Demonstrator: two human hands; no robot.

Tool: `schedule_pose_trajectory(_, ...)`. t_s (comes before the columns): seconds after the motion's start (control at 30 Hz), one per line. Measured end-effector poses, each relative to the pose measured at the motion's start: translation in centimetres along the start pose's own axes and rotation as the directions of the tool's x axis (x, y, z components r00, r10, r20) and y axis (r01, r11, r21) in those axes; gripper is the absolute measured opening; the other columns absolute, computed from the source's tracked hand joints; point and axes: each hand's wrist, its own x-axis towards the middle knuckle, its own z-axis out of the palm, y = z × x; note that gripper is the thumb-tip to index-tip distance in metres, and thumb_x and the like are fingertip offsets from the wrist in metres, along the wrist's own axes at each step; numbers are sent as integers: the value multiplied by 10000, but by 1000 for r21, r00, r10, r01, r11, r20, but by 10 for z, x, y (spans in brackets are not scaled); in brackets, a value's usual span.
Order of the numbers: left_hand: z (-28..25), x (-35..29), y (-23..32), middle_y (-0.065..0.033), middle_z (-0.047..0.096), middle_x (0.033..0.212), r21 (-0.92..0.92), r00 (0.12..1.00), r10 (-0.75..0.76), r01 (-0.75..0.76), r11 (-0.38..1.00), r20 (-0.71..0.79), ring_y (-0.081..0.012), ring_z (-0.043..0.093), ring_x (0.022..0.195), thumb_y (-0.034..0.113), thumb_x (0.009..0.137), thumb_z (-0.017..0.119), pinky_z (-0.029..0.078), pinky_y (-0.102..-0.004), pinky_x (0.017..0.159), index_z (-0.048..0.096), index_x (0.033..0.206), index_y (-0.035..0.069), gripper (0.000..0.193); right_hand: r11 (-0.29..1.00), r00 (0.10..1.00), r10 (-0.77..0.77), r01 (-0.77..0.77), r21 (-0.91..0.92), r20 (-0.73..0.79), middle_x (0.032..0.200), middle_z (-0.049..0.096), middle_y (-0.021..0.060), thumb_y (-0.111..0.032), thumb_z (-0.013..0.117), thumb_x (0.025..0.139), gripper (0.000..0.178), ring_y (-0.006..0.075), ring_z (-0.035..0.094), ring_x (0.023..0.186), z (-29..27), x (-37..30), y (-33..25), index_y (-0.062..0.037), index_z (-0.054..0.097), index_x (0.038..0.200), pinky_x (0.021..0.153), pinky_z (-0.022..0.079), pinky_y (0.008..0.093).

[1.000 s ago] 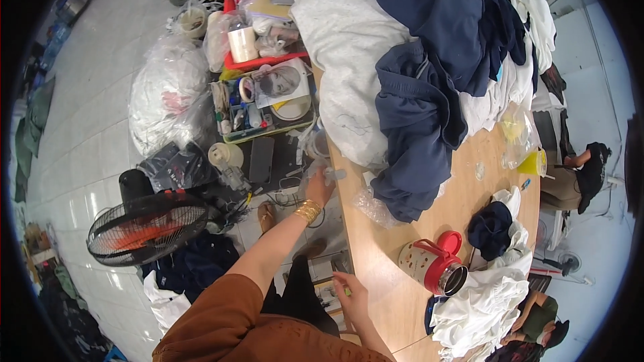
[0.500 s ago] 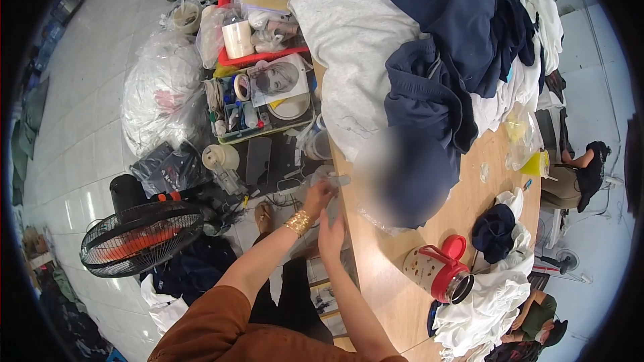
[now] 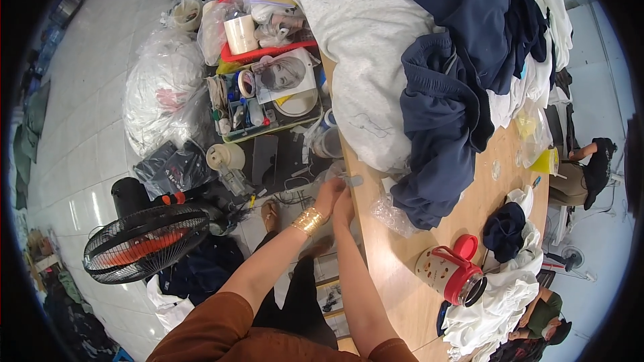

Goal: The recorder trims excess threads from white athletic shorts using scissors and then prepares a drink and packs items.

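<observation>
At the left edge of the wooden table (image 3: pixel 382 271), my two hands are close together. My left hand (image 3: pixel 329 194), with gold bangles at the wrist, is closed; a clear, greyish thing (image 3: pixel 353 179) shows just beyond its fingers, its kind not plain. My right hand (image 3: pixel 343 209) presses in beside the left, its fingers mostly hidden. Near them on the table lie crumpled clear plastic wrap (image 3: pixel 392 218) and dark blue trousers (image 3: pixel 439 127), partly over pale grey fabric (image 3: pixel 365 77).
A red-and-white flask (image 3: pixel 446 275) leans open on the table beside white garments (image 3: pixel 493 315). To the left stand a black fan (image 3: pixel 147 241), a red basket (image 3: pixel 268 53), a bin of small supplies (image 3: pixel 235 137) and a stuffed clear bag (image 3: pixel 168 94). Two other people are at the far right.
My right hand has moved up against my left and its fingers have drawn in. My view has shifted slightly, and the table items appear a little farther right.
</observation>
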Motion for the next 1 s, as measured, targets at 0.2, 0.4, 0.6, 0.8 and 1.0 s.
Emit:
schedule_pose_trajectory(0.2,10,6,14,-212,637,853,308,998,-6,-14,951,64,-308,640,783,155,793,604,481,-354,683,607,953,-34,247,967,976,213,-217,133,41,1261,471,233,-354,407,919,495,322,465,1160,7,12,19,38,483,1209,962,362,370)
schedule_pose_trajectory(0.4,9,-29,-3,-216,608,889,200,995,-68,53,978,68,-342,605,824,130,797,581,466,-379,689,605,965,3,212,914,935,293,-335,229,197,1286,462,185,-361,412,917,507,301,433,1190,-6,-3,44,24,449,1245,983,331,372)
schedule_pose_trajectory(0.6,-23,-107,19,-142,598,820,227,977,-52,4,974,207,-253,576,760,159,825,580,442,-336,688,603,936,11,187,981,949,-153,112,160,274,1207,517,221,-173,395,924,367,369,457,1154,-63,-91,69,1,465,1239,951,369,390)
schedule_pose_trajectory(0.8,-59,-190,130,-13,554,728,-12,955,-179,188,982,238,-76,477,700,199,856,590,405,-250,627,621,882,-6,209,846,689,-534,426,322,490,1121,569,151,-17,476,843,351,305,514,1008,-157,-138,29,-29,509,1192,886,401,363)
schedule_pose_trajectory(1.0,-76,-232,272,-37,621,808,120,944,-68,31,992,322,-109,554,748,186,852,603,440,-253,685,643,879,20,174,601,345,-778,653,462,525,1050,558,105,-75,548,838,311,285,502,948,-258,-151,-43,-71,527,1148,826,414,355)
